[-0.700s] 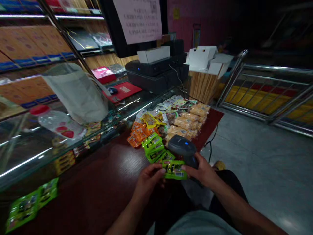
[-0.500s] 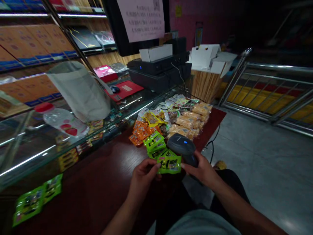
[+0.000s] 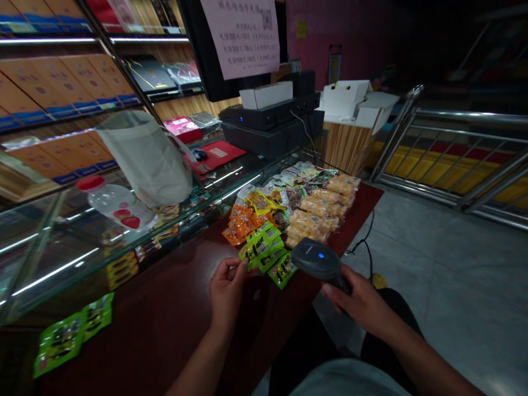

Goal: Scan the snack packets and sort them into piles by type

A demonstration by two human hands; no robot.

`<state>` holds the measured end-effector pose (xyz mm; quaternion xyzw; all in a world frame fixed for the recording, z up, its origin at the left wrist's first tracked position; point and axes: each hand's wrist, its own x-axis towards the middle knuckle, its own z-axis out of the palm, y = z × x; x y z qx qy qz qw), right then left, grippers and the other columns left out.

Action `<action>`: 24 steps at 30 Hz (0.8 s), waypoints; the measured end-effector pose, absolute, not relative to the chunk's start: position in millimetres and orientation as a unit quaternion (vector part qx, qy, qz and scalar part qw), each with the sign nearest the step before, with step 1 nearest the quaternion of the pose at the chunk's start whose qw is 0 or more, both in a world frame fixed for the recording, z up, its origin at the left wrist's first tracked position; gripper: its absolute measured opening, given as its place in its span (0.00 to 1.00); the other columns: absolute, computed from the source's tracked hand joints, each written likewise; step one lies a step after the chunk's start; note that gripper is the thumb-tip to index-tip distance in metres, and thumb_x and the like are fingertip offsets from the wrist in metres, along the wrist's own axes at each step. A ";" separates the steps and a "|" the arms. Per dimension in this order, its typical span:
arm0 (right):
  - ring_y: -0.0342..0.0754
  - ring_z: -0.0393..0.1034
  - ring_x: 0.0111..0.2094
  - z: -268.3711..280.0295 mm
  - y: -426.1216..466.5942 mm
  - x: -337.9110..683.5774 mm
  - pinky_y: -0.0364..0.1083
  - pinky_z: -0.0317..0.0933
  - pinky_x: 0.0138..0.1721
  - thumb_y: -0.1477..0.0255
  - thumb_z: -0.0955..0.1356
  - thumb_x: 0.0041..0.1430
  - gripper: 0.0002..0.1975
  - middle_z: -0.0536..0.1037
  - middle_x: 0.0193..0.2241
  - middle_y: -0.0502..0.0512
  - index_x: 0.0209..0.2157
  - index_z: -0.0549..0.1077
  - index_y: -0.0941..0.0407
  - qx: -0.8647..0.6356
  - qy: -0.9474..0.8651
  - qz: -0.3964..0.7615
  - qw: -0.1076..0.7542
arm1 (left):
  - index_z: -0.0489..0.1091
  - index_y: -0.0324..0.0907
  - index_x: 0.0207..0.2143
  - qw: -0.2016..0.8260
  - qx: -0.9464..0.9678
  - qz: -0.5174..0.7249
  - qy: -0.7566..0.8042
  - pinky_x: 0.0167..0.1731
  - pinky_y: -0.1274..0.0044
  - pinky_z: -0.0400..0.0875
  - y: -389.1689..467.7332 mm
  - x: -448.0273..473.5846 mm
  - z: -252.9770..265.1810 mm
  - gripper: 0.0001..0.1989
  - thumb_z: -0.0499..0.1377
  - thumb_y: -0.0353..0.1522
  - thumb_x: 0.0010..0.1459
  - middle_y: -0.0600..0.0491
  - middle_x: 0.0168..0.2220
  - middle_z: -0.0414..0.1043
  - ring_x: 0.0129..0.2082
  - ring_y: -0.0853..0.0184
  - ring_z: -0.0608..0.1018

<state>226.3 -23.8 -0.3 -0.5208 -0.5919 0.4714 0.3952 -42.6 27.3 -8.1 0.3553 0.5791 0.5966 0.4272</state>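
Left hand on a green packet, right hand wrapped around the scanner!

Here at the tabletop point(image 3: 165, 330), the left hand point(image 3: 226, 283) has thumb and finger pinched narrow on the near left corner of a green packet point(image 3: 252, 253), its far side lost among the green pile point(image 3: 282, 269), where one wrapper overlaps the next and counting them is hopeless. Over to the right, the right hand point(image 3: 357, 294) grips the scanner point(image 3: 317, 258), blue light glowing on top; fingers cover much of the handle, and its lower end can't be made out.

Just beyond the green lie orange packets point(image 3: 237, 224), then yellow packets point(image 3: 264, 202), with tan bags point(image 3: 309, 223) to the right, the scanner head hiding a bit of their near edge. Print on all of them is too small to read. Two more green packets point(image 3: 61, 341) sit well apart at the near left, lettering smeared.

On the glass at the left, a red-capped bottle point(image 3: 119, 206) stands tilted in view, near a pale bag point(image 3: 144, 159) whose contents stay out of sight. Far off, the monitor point(image 3: 193, 49) is cut by the top edge, a paper sheet point(image 3: 243, 38) covering much of its face.
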 end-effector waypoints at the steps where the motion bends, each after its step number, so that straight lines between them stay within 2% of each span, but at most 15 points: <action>1: 0.46 0.63 0.19 0.8 -25.1 225.0 0.44 0.58 0.22 0.55 0.68 0.61 0.17 0.67 0.18 0.44 0.42 0.71 0.55 -0.516 -0.602 0.467 0.391 | 0.68 0.41 0.30 0.426 0.360 0.595 0.578 0.25 0.78 0.76 26.7 -41.3 -8.1 0.20 0.73 0.40 0.42 0.56 0.24 0.78 0.24 0.62 0.83; 7: 0.48 0.66 0.22 5.2 -29.1 220.4 0.45 0.60 0.23 0.56 0.67 0.62 0.21 0.72 0.22 0.48 0.49 0.72 0.56 -0.513 -0.618 0.467 0.370 | 0.68 0.42 0.29 0.433 0.378 0.592 0.565 0.24 0.79 0.77 24.4 -37.5 -6.3 0.19 0.73 0.40 0.42 0.56 0.22 0.78 0.24 0.62 0.83; 11: 0.55 0.75 0.36 8.8 -29.3 218.5 0.49 0.67 0.36 0.57 0.68 0.61 0.20 0.80 0.35 0.56 0.48 0.73 0.57 -0.518 -0.624 0.453 0.372 | 0.67 0.42 0.29 0.447 0.383 0.592 0.551 0.25 0.78 0.77 24.5 -37.4 -10.2 0.19 0.72 0.40 0.42 0.56 0.21 0.78 0.24 0.62 0.83; 14: 0.57 0.76 0.45 10.4 -28.6 218.2 0.52 0.67 0.46 0.58 0.68 0.62 0.20 0.81 0.42 0.59 0.49 0.73 0.57 -0.507 -0.629 0.453 0.378 | 0.67 0.43 0.30 0.446 0.391 0.587 0.551 0.25 0.78 0.77 25.1 -38.0 -13.9 0.19 0.72 0.40 0.44 0.57 0.21 0.77 0.25 0.62 0.84; 18: 0.58 0.75 0.48 7.8 -27.4 218.6 0.53 0.67 0.49 0.58 0.68 0.63 0.21 0.81 0.45 0.60 0.51 0.73 0.57 -0.503 -0.633 0.449 0.380 | 0.67 0.43 0.30 0.442 0.398 0.586 0.551 0.26 0.78 0.77 25.5 -38.6 -15.8 0.19 0.72 0.40 0.44 0.57 0.21 0.77 0.25 0.62 0.84; 24: 0.57 0.76 0.47 4.3 -28.4 220.2 0.53 0.67 0.49 0.58 0.68 0.63 0.21 0.82 0.46 0.59 0.52 0.73 0.57 -0.505 -0.634 0.449 0.375 | 0.67 0.42 0.31 0.431 0.407 0.569 0.571 0.26 0.78 0.76 23.9 -38.7 -14.0 0.18 0.71 0.42 0.45 0.55 0.22 0.78 0.24 0.63 0.83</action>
